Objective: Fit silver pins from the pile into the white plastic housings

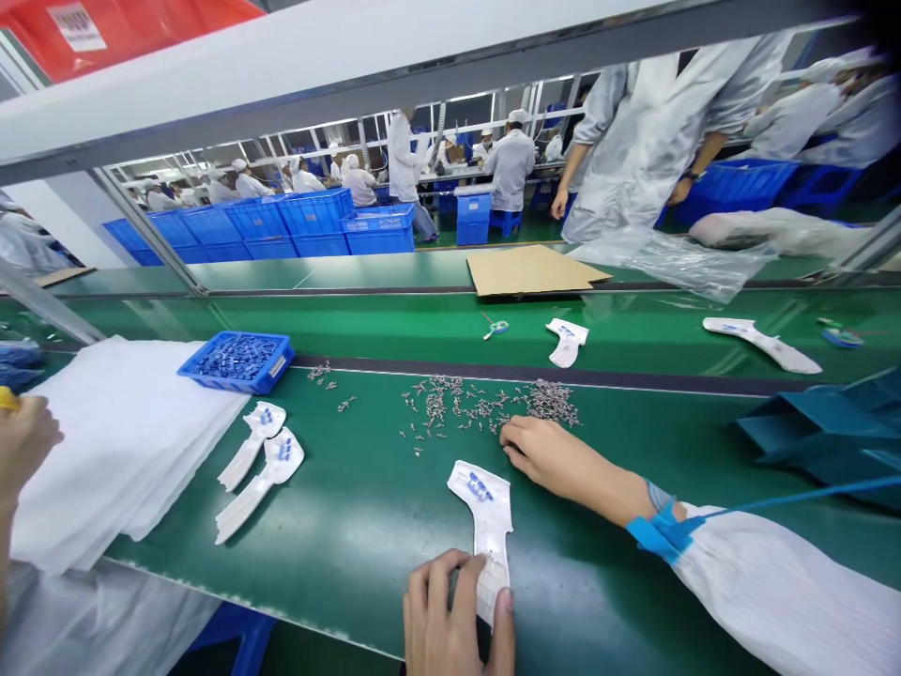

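My left hand [454, 620] rests at the near edge of the green table [366, 507], pinning the narrow end of a white plastic part [485, 512] with blue inserts. My right hand [556, 460], in a white sleeve with a blue wrist strap [662, 530], reaches forward. Its fingertips touch the near edge of a scattered pile of small metal screws [479, 404]. Whether a screw is pinched between the fingers cannot be seen.
Two more white parts [257, 460] lie to the left beside a stack of white foam sheets [119, 441] and a blue tray of small pieces [239, 360]. Another person's hand [24, 441] is at far left. Parts, cardboard [531, 269] and plastic bags lie beyond on the conveyor.
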`<state>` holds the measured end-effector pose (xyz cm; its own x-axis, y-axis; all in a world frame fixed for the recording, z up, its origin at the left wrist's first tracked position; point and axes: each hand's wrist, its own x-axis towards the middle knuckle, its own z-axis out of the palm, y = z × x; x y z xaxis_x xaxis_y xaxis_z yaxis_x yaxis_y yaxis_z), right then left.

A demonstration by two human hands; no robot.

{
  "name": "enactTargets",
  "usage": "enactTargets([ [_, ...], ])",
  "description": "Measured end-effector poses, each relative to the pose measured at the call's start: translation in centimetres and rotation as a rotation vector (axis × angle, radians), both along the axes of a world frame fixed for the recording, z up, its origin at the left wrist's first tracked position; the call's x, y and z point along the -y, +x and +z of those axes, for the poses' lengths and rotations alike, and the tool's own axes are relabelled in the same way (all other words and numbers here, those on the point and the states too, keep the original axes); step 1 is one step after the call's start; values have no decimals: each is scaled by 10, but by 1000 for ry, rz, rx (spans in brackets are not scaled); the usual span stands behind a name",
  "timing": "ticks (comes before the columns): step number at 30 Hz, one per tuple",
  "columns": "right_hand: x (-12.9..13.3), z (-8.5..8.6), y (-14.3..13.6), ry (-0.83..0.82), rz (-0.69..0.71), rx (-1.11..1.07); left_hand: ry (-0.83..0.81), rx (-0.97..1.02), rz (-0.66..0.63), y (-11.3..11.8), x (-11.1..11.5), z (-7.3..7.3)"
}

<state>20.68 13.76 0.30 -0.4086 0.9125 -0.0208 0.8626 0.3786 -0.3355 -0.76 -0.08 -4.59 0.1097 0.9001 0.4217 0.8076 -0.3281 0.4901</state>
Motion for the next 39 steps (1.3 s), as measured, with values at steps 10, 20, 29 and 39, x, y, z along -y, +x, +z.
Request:
enactTargets([
  [10,56,38,-28,-619,61,-647,-80,145,-225,-4,-22,38],
  [20,57,20,-43,-701,-64,-781,8,168,-146,-5,-13,25],
  [29,62,30,-45,-518,49,-388,-159,90,-200,-10,-12,20],
  [39,56,41,-51,-543,73,-197,-155,185,-186,-8,-11,14],
])
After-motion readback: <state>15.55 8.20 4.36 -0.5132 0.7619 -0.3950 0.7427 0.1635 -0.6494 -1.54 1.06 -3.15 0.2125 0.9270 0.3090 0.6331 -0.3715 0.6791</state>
